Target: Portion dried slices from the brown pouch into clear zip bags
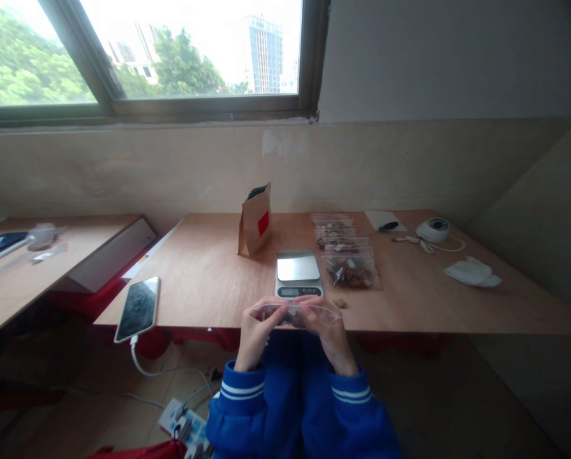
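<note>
Between my two hands is a clear zip bag [292, 313] with dark pieces inside, held up at the table's front edge. My left hand [260, 326] pinches the bag's top edge on one side. On the other side, my right hand [324, 325] grips the same edge, the thumbs close together. Just beyond the hands lies a digital kitchen scale [298, 268] with a bare metal plate. A small brown piece [340, 304] rests on the table beside my right hand. Several filled zip bags [352, 271] lie in a row to the right of the scale.
An open brown paper pouch [254, 223] stands behind the scale. At the left edge a phone [138, 309] is plugged into a cable. To the right are a white dome camera [432, 231], a dark-handled tool [388, 226] on paper, and a crumpled white item [471, 273].
</note>
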The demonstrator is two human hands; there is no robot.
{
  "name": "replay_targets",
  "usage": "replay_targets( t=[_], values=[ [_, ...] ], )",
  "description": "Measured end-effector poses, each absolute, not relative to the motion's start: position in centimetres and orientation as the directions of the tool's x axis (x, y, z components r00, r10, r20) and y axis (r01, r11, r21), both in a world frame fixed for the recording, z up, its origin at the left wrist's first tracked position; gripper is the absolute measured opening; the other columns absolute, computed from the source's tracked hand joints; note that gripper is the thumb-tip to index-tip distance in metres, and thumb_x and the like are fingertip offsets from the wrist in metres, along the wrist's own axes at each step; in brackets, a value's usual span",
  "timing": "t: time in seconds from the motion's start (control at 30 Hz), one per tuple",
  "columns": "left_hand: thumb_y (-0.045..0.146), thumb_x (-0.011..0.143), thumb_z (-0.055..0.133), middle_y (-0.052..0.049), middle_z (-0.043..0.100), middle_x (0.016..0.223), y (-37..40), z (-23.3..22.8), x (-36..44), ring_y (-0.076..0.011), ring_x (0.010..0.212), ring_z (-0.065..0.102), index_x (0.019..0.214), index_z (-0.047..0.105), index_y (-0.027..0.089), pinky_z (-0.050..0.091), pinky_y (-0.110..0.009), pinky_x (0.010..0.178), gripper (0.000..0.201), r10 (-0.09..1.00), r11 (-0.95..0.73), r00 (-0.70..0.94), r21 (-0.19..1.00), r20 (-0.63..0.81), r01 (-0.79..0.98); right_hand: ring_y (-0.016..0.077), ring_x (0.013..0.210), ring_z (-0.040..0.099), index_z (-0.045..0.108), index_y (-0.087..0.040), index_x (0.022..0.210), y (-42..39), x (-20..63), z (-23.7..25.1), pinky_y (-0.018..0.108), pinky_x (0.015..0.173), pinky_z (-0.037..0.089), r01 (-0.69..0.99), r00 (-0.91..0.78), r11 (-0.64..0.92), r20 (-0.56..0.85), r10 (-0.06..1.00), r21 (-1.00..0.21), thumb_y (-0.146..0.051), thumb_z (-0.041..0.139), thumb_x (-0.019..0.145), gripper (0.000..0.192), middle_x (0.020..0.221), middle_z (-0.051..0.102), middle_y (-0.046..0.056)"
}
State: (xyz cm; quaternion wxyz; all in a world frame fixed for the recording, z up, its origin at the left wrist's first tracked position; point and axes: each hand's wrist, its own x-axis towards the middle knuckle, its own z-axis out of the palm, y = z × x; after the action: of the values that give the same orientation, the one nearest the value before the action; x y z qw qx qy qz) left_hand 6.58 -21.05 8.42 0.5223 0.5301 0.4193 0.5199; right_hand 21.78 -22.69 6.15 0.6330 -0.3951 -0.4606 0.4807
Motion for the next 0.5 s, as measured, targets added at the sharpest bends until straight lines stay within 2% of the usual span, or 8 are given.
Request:
replay_targets(
  t=[0.17, 0.27, 0.4, 0.5],
  values=[
    [0.033, 0.074, 0.074, -0.007, 0.072, 0.081, -21.15, 8.2, 6.87, -0.0189, 0.081, 0.067, 0.078, 0.074, 0.014, 0.053, -0.028, 0.074, 0.02, 0.989, -0.144, 0.032, 0.985, 0.147, -0.094, 0.021, 0.085, 0.07, 0.072, -0.02, 0.082, -22.71, 21.32, 5.83, 0.03, 0.07, 0.059, -0.224, 0.183, 0.212, 0.172, 0.968, -0.951, -0.037, 0.07, 0.08, 0.017, 0.093, 0.074, 0.006],
    [0.034, 0.076, 0.073, -0.007, 0.072, 0.082, -21.2, 8.11, 6.9, -0.0179, 0.079, 0.067, 0.08, 0.074, 0.014, 0.053, -0.027, 0.073, 0.02, 0.989, -0.137, 0.045, 0.986, 0.142, -0.093, 0.0203, 0.083, 0.07, 0.072, -0.02, 0.081, -22.7, 21.32, 6.05, 0.029, 0.069, 0.059, -0.225, 0.195, 0.206, 0.164, 0.967, -0.952, -0.037, 0.071, 0.08, 0.017, 0.09, 0.074, 0.005],
    [0.032, 0.073, 0.076, -0.007, 0.074, 0.088, -21.19, 8.03, 6.63, -0.0177, 0.081, 0.069, 0.093, 0.073, 0.015, 0.054, -0.026, 0.075, 0.027, 0.99, -0.049, 0.126, 0.989, 0.067, -0.142, 0.0209, 0.088, 0.07, 0.072, -0.022, 0.095, -22.76, 21.65, 6.31, 0.031, 0.073, 0.06, -0.283, 0.073, 0.137, 0.121, 0.99, -0.949, -0.038, 0.069, 0.082, 0.021, 0.1, 0.073, 0.006],
    [0.031, 0.07, 0.078, -0.008, 0.075, 0.093, -21.15, 8.14, 6.52, -0.0181, 0.082, 0.069, 0.1, 0.073, 0.016, 0.055, -0.027, 0.076, 0.034, 0.992, -0.02, 0.12, 0.988, 0.039, -0.151, 0.0223, 0.096, 0.069, 0.072, -0.023, 0.1, -22.8, 21.66, 6.32, 0.032, 0.076, 0.059, -0.283, 0.011, 0.139, 0.142, 0.99, -0.949, -0.037, 0.07, 0.081, 0.023, 0.104, 0.072, 0.006]
  ],
)
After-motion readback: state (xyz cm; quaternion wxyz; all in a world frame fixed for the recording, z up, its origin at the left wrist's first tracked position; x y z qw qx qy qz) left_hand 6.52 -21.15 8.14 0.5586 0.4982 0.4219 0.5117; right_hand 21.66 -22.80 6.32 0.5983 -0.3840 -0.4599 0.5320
